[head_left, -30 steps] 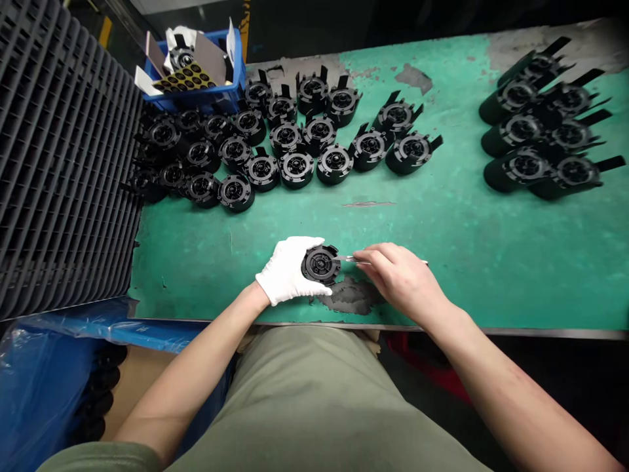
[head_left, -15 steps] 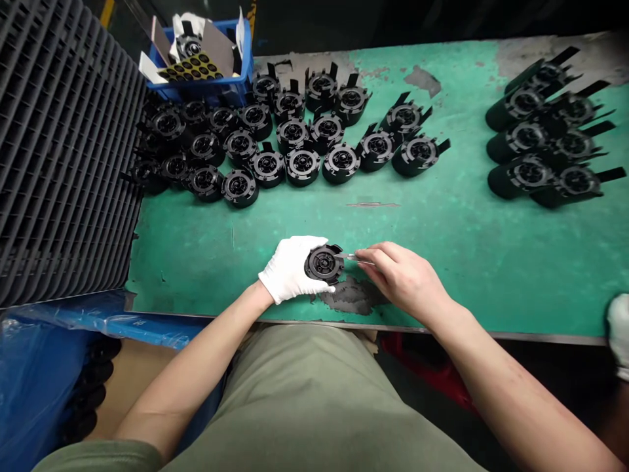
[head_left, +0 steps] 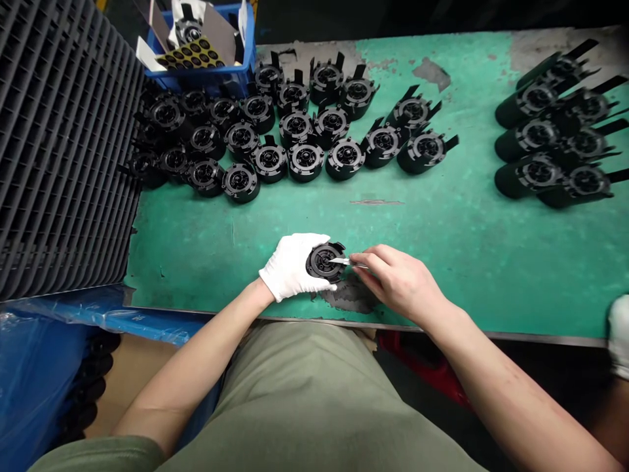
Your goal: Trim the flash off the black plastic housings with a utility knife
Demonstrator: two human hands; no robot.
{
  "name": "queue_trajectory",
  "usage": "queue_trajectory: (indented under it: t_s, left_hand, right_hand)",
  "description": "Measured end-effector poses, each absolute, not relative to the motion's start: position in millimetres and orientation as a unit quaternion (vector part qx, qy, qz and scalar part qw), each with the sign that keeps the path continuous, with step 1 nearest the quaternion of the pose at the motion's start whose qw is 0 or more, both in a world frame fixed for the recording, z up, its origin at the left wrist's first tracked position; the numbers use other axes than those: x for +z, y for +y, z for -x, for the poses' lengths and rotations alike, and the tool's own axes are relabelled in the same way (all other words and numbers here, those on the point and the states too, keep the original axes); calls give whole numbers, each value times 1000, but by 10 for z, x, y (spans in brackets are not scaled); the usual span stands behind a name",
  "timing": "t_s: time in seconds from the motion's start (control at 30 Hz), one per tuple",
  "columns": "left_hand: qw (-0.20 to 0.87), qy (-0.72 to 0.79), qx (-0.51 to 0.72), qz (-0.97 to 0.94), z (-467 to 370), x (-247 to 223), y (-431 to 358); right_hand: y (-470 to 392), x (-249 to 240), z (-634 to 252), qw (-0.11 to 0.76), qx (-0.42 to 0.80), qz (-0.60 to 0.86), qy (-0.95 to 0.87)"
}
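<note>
My left hand (head_left: 295, 267), in a white glove, is wrapped round the left side of a round black part (head_left: 324, 262) near the front edge of the green table (head_left: 275, 219). The part's ringed face is turned up. My right hand (head_left: 393, 275) is bare and pinches a thin metallic tool (head_left: 340, 261) like tweezers. The tool's tip lies over the middle of the part's face; whether it touches cannot be made out.
Many similar black parts (head_left: 306, 159) stand behind my hands, and another group (head_left: 535, 172) is at the right. A blue bin (head_left: 211, 82) holds a yellow sticker sheet (head_left: 191, 56). Black grid trays (head_left: 63, 151) are stacked at left. Another person's gloved hand (head_left: 620, 334) is at the right edge.
The tool in my right hand has moved left, from the part's right rim to over its centre. My left hand keeps its hold. The view has shifted slightly.
</note>
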State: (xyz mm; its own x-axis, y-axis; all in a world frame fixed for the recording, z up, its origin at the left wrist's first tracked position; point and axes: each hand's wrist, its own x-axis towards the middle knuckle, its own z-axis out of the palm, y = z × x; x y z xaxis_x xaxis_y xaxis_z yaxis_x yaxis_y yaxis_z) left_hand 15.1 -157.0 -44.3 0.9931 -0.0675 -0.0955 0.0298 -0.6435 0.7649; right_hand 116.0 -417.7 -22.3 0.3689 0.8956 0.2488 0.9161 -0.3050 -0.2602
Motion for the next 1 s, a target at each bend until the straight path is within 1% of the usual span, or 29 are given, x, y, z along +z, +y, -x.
queue_trajectory:
  t_s: [0.27, 0.5, 0.57, 0.7, 0.77, 0.87, 1.0]
  left_hand:
    - [407, -11, -36, -913, -143, -489, -1582]
    - [420, -24, 3, -907, -152, -531, -1590]
    - [431, -29, 1, -902, -156, -525, -1587]
    - [436, -26, -6, -899, -153, -529, -1577]
    - [434, -21, 1, -901, -143, -549, -1573]
    - [431, -21, -1, -902, -122, -591, -1569]
    - [405, -8, -1, -914, -87, -643, -1563]
  right_hand:
    - [-4165, -233, -1152, 175, -24, 803, -570]
    - [-4121, -223, -1134, 175, -24, 808, -562]
    - [-4110, -218, -1123, 197, -12, 809, -554]
    - [-4116, -184, -1107, 315, 8, 812, -491]
    - [-4140, -179, -1114, 346, -1, 816, -463]
    - [-4205, -214, -1139, 329, 4, 816, -476]
    - [-4312, -289, -1178, 258, 27, 817, -515]
